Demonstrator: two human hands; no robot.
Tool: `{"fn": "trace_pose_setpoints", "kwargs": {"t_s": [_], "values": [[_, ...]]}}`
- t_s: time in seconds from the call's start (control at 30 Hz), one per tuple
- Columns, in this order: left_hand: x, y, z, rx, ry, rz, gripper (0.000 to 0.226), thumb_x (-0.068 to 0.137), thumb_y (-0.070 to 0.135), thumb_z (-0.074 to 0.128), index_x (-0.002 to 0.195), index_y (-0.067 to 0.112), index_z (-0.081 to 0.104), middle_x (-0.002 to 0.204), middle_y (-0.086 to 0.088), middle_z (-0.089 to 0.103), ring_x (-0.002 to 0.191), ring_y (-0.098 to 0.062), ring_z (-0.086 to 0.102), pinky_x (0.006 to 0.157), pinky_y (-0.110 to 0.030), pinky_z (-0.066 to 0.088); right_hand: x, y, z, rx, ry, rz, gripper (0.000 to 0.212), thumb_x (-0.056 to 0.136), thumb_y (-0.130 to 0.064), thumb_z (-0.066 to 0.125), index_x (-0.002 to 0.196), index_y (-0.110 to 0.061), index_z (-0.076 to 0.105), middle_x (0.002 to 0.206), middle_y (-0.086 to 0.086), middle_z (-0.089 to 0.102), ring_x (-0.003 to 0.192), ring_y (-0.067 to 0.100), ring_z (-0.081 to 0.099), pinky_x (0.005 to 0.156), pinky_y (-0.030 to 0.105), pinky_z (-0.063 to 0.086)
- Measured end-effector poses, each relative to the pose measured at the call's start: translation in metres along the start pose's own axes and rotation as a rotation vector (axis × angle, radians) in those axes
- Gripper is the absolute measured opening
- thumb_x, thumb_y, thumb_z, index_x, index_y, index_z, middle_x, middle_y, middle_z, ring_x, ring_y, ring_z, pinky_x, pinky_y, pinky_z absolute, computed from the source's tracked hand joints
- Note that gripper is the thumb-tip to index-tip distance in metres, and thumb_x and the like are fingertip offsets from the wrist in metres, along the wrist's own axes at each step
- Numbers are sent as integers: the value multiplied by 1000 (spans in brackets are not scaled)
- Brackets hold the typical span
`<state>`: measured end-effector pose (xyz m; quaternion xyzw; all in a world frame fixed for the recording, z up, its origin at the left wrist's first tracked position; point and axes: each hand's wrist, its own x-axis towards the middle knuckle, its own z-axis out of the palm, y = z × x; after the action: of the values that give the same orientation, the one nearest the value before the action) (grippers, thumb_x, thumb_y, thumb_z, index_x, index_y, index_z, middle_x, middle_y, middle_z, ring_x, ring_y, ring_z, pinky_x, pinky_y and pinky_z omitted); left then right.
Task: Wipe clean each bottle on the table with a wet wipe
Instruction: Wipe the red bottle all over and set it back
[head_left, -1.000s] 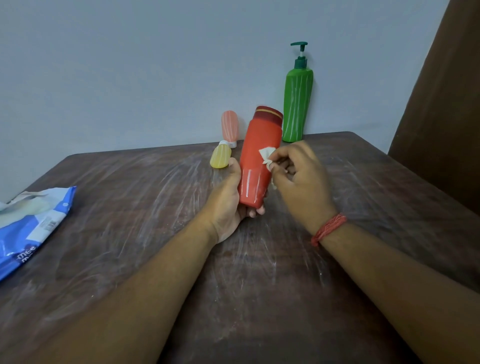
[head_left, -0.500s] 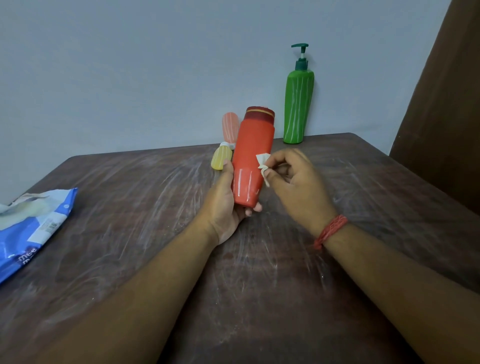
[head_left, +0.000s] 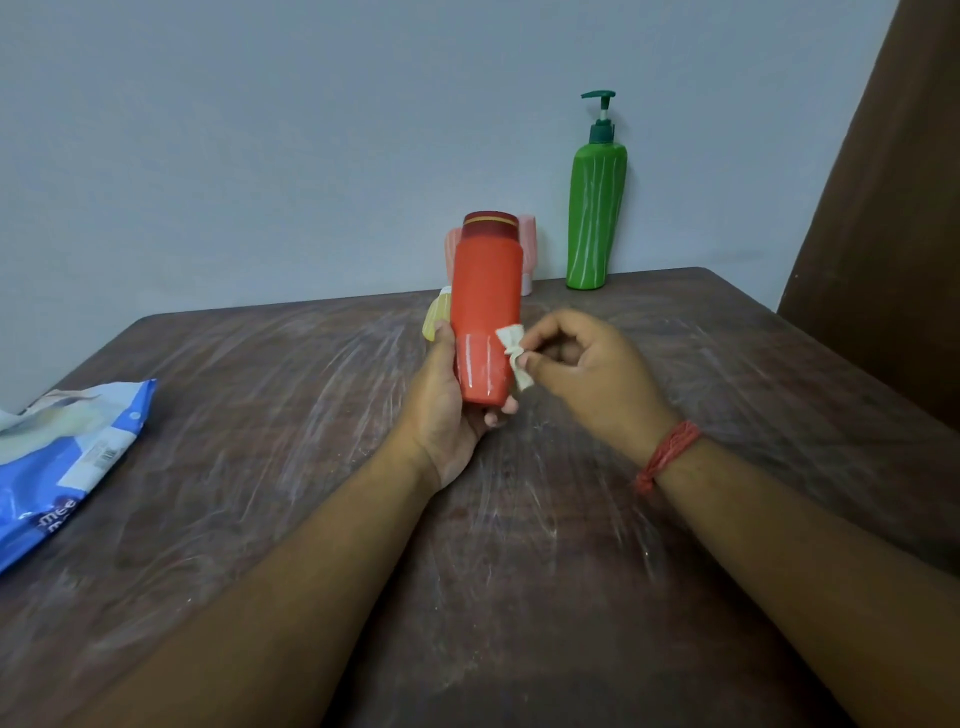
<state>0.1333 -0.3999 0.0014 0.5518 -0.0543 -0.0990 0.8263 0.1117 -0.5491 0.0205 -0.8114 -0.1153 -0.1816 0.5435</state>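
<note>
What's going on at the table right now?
A person is cleaning bottles. The left hand grips the base of a red bottle, held upright above the wooden table, while the right hand pinches a small wet wipe against its lower side. A green pump bottle stands at the back by the wall; a pink bottle and a yellow bottle are partly hidden behind the red one. A blue wipes packet lies at left.

The red bottle (head_left: 485, 306) has been brought upright, now covering the pink bottle (head_left: 529, 249). The wipe (head_left: 514, 358) has slid toward the bottle's lower right edge.
</note>
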Motion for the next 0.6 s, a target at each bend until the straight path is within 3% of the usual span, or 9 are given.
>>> {"fn": "trace_pose_setpoints", "kwargs": {"t_s": [0.1, 0.27, 0.37, 0.47, 0.6], "values": [[-2, -1, 4, 81, -31, 16, 59, 103, 62, 23, 122, 19, 59, 87, -10, 69, 56, -21, 59, 44, -24, 39, 2, 2, -7, 31, 129, 27, 12, 89, -12, 71, 87, -22, 64, 92, -4, 72, 88, 8, 69, 78, 25, 56], [1, 0, -1, -5, -17, 12, 70, 103, 62, 20, 112, 9, 65, 80, -13, 66, 54, -18, 54, 42, -23, 34, -4, 1, -1, -3, -109, 54, 11, 85, -7, 74, 84, -17, 68, 84, -2, 75, 80, 8, 71, 78, 26, 57], [-1, -1, 3, 89, -38, 31, 63, 103, 62, 22, 122, 14, 59, 80, -9, 68, 53, -20, 58, 41, -23, 38, 2, 1, -8, -44, 119, 11, 12, 86, -10, 74, 83, -20, 69, 87, -4, 72, 81, 6, 69, 74, 22, 55], [-5, -1, 8, 182, -51, 35, 59, 104, 60, 23, 113, 16, 60, 71, -6, 67, 52, -21, 59, 44, -26, 38, 4, 3, -11, -105, 273, -143, 10, 85, -7, 73, 85, -17, 71, 91, -7, 66, 80, 2, 64, 72, 13, 51], [-3, -3, 6, 156, -67, 44, 68, 101, 64, 19, 110, 13, 63, 79, -13, 64, 52, -20, 57, 46, -27, 34, -4, 3, -1, -420, 107, -467, 7, 85, -10, 72, 92, -11, 73, 94, -3, 63, 83, 4, 57, 77, 11, 44]]}}
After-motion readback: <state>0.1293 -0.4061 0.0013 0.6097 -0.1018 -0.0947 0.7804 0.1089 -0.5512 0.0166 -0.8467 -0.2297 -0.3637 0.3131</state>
